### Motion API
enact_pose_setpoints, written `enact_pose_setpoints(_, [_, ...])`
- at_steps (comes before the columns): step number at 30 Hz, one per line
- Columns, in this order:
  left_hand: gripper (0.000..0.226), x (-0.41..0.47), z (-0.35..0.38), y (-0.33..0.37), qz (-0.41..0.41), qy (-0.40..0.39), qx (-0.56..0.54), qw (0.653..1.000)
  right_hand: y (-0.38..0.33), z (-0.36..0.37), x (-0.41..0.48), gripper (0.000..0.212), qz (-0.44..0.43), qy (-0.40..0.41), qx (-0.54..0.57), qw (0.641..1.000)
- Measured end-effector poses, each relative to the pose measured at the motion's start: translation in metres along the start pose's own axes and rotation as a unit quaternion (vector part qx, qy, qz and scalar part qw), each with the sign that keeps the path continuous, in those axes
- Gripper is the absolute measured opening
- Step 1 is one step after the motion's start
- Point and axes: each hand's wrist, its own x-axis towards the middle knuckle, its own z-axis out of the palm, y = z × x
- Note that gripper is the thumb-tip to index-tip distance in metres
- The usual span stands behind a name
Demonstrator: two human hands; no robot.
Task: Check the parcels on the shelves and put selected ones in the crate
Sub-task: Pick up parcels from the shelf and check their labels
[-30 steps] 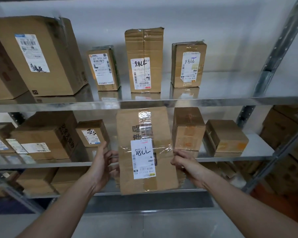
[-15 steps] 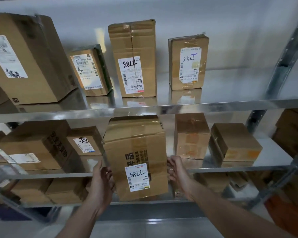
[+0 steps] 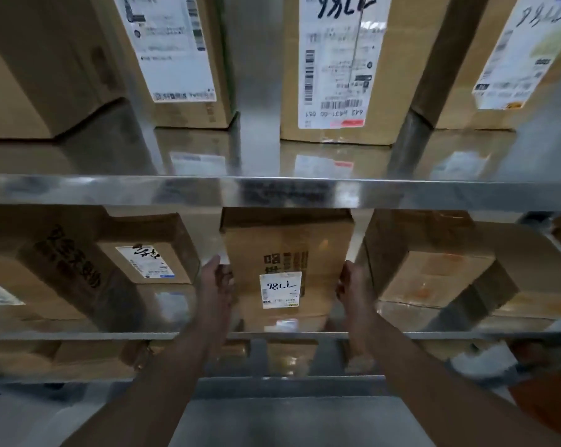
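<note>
Grey metal fills the bottom of the frame, a flat surface [image 3: 272,424] over which two bare forearms rise toward the centre. Just above it, under the middle shelf [image 3: 79,335], brown boxes [image 3: 88,359] sit in shadow, too dim to tell apart. An orange shape [image 3: 550,411] at the lower right is blurred beyond naming.

Both arms cross the front edge of the middle shelf. The left hand [image 3: 216,287] lies against the left side of the held parcel [image 3: 289,250], fingers straight and pointing up. The right hand [image 3: 353,285] lies against the parcel's right side in the same flat manner, as far as the blur allows; neither hand curls round the box. The held parcel stands upright at the centre of the frame on the middle shelf, squeezed between the two palms. Its white label [image 3: 280,290] faces the camera and bears a handwritten number, upside down.

Left of it, near but apart, sits a small labelled box [image 3: 150,262], and beyond that a large box with black print [image 3: 53,275]. Right of it stand two plain cartons [image 3: 434,279], close together.

Higher and farther back, the upper shelf [image 3: 272,192] carries a tall centre parcel [image 3: 337,69] with a long label, a left parcel [image 3: 176,50], a right parcel [image 3: 524,56] and a big carton [image 3: 30,79] at the upper left.
</note>
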Motion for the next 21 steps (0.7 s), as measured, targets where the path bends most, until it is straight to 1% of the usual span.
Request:
enact_pose_setpoints(3, [0.037, 0.027, 0.009, 0.008, -0.017, 0.005, -0.025, 1.0, 0.0, 0.017, 0.014, 0.046, -0.022, 0.0, -0.022, 1.0])
enact_pose_setpoints(4, [0.039, 0.03, 0.011, 0.011, -0.017, -0.009, -0.031, 0.999, 0.0, 0.02, 0.017, 0.047, -0.03, -0.006, -0.025, 0.999])
enact_pose_setpoints(6, [0.046, 0.04, 0.009, 0.012, -0.029, -0.027, -0.039, 0.998, 0.001, 0.025, 0.024, 0.05, -0.038, -0.026, -0.031, 0.998])
enact_pose_setpoints(9, [0.062, 0.047, -0.008, 0.005, -0.013, -0.012, 0.001, 1.0, -0.002, 0.022, 0.023, 0.054, -0.058, -0.032, -0.053, 0.996])
enact_pose_setpoints(10, [0.059, 0.045, -0.016, 0.003, -0.003, 0.0, 0.026, 1.0, -0.006, 0.02, 0.019, 0.057, -0.062, -0.044, -0.066, 0.995])
enact_pose_setpoints(11, [0.046, 0.044, -0.024, -0.001, -0.009, 0.016, 0.061, 0.998, -0.011, 0.019, 0.015, 0.059, -0.063, -0.051, -0.077, 0.994])
enact_pose_setpoints(12, [0.031, 0.037, -0.028, -0.001, -0.029, 0.028, 0.094, 0.995, -0.016, 0.016, 0.012, 0.059, -0.061, -0.052, -0.082, 0.993])
enact_pose_setpoints(13, [0.023, 0.03, -0.032, -0.005, -0.057, 0.033, 0.129, 0.989, -0.021, 0.013, 0.008, 0.058, -0.053, -0.044, -0.081, 0.994])
enact_pose_setpoints(14, [0.022, 0.021, -0.033, -0.007, -0.084, 0.028, 0.169, 0.982, -0.027, 0.01, 0.005, 0.057, -0.05, -0.037, -0.075, 0.995])
enact_pose_setpoints(16, [0.026, 0.006, -0.026, -0.012, -0.126, -0.016, 0.241, 0.962, -0.038, -0.003, -0.002, 0.051, -0.064, -0.04, -0.038, 0.996])
enact_pose_setpoints(19, [0.024, -0.019, 0.009, -0.004, -0.146, -0.081, 0.313, 0.935, -0.067, -0.024, -0.014, 0.03, -0.085, -0.031, 0.006, 0.996])
enact_pose_setpoints(21, [0.03, -0.031, 0.043, 0.003, -0.136, -0.131, 0.327, 0.926, -0.085, -0.041, -0.025, 0.032, -0.096, -0.033, -0.009, 0.995])
